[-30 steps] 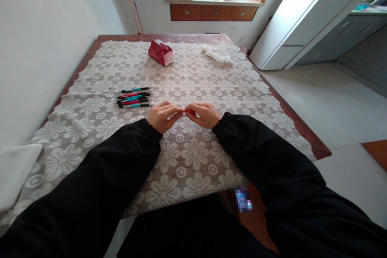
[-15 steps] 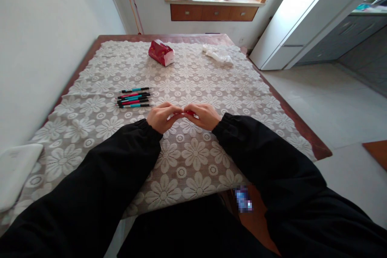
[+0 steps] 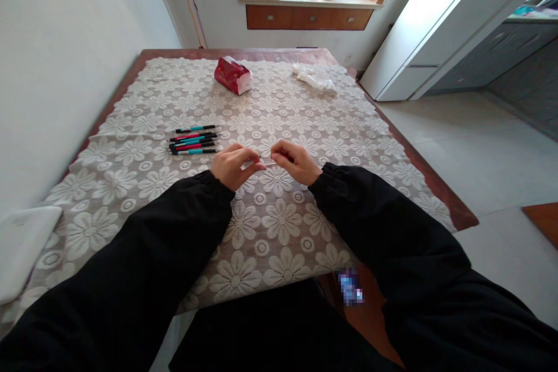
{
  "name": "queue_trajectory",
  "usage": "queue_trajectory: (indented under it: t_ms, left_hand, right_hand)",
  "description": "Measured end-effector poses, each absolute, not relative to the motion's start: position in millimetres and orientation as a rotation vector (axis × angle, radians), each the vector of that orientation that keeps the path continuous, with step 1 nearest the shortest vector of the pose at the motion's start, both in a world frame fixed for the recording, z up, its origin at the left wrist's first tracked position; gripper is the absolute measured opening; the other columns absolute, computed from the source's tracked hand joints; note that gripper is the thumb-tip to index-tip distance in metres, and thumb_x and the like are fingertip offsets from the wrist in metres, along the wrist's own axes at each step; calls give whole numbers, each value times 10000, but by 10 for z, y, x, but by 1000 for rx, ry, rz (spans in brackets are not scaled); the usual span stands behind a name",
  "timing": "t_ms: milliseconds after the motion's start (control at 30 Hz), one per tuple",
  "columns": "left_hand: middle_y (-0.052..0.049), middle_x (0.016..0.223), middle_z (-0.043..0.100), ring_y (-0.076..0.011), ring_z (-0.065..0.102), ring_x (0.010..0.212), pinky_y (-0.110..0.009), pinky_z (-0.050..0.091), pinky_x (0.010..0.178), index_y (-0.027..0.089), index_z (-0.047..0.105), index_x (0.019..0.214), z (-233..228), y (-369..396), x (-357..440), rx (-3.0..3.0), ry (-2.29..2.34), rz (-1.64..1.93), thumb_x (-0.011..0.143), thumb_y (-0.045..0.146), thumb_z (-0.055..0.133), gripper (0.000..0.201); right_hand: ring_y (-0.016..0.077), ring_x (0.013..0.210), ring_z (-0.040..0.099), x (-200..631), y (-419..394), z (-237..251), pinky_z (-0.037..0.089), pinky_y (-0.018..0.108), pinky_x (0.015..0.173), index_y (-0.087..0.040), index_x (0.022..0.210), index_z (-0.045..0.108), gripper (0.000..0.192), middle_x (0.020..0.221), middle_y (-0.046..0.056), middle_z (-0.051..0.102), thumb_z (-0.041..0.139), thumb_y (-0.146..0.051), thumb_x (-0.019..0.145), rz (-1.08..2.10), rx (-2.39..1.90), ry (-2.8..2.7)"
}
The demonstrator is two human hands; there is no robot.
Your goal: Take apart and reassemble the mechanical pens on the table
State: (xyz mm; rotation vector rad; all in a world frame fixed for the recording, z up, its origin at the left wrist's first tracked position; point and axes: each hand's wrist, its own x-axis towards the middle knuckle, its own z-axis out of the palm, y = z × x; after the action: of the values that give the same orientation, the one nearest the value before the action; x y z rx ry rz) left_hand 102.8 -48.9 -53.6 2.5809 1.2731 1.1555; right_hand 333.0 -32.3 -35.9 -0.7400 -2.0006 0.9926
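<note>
A thin pale rod [image 3: 271, 164], like a pen refill, spans the small gap between my two hands above the tablecloth. My left hand [image 3: 235, 167] pinches its left end between thumb and fingers; a small dark bit shows by the fingertips. My right hand [image 3: 297, 164] is closed at the rod's other end, its fingers curled inward, and what lies inside them is hidden. Left of my left hand, several pens [image 3: 192, 144] in black, blue and red lie side by side, with one blue and black pen [image 3: 195, 129] slightly apart beyond them.
A floral lace tablecloth [image 3: 283, 221] covers the wooden table. Toward the far side lie a red tissue pack [image 3: 233, 77] and a crumpled clear plastic bag [image 3: 314, 79]. A white flat object [image 3: 26, 250] sits at the near left edge.
My hands have moved slightly apart, the right one shifting right and turning its fingers inward. The red piece between the fingertips no longer shows; a thin pale rod now does.
</note>
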Motion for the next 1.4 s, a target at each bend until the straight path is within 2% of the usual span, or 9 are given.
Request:
queue_trajectory:
  t_ms: [167,400,533,667,800,1000,1133,1400]
  left_hand:
    - [-21,796,725,-178,660,764,-312,534,742,217,708,866,-565,-477,1044,2580,1336,1155,974,431,663,244]
    - [-46,839,735,-227,659,846,-386,533,804,214,711,916,-586,-464,1050,2542,1456,1224,981,369,626,188]
    - [-57,973,760,-266,648,982,-443,512,881,223,697,1012,-567,-465,1069,2521,1560,1143,958,176,543,169]
    - [-63,1052,746,-306,624,1087,-486,496,905,224,683,1024,-534,-487,1072,2535,1596,943,783,46,554,326]
    - [-64,1095,737,-320,612,1112,-499,490,915,224,670,991,-510,-512,1070,2553,1579,872,683,58,597,358]
    - [-66,1112,723,-319,601,1119,-503,481,925,229,652,936,-495,-529,1068,2568,1546,810,671,108,647,291]
    - [-65,1139,721,-317,594,1130,-510,481,940,229,668,935,-495,-527,1074,2583,1526,788,691,138,670,260]
    - [-55,1175,732,-311,600,1145,-530,495,958,238,756,950,-519,-526,1075,2596,1503,811,780,199,699,183]
  right_hand:
    - [100,537,300,3380,-256,-350,237,263,529,-229,795,505,253,619,-67,390,544,-457,898,1284,-693,-1674]
    - [111,512,233,3407,-232,-304,180,278,509,-253,714,438,328,565,-64,309,559,-538,820,1417,-679,-1499]
    - [149,561,297,3408,-208,-203,290,318,548,-264,692,381,334,595,-37,296,495,-556,807,1502,-641,-1415]
    - [171,615,329,3433,-161,-147,362,356,620,-258,682,330,315,655,-12,313,507,-479,821,1514,-605,-1339]
    - [172,647,351,3468,-106,-171,388,359,664,-253,680,342,341,687,-14,311,567,-468,818,1417,-610,-1305]
    - [130,604,333,3468,-12,-400,327,318,608,-230,542,381,490,607,-32,334,753,-469,756,1362,-805,-1357]
    - [118,571,333,3465,41,-520,302,312,573,-224,527,447,520,583,-32,367,763,-543,790,1385,-836,-1370]
    - [118,564,346,3483,71,-573,311,301,556,-228,561,472,551,580,-33,401,739,-651,791,1354,-906,-1418]
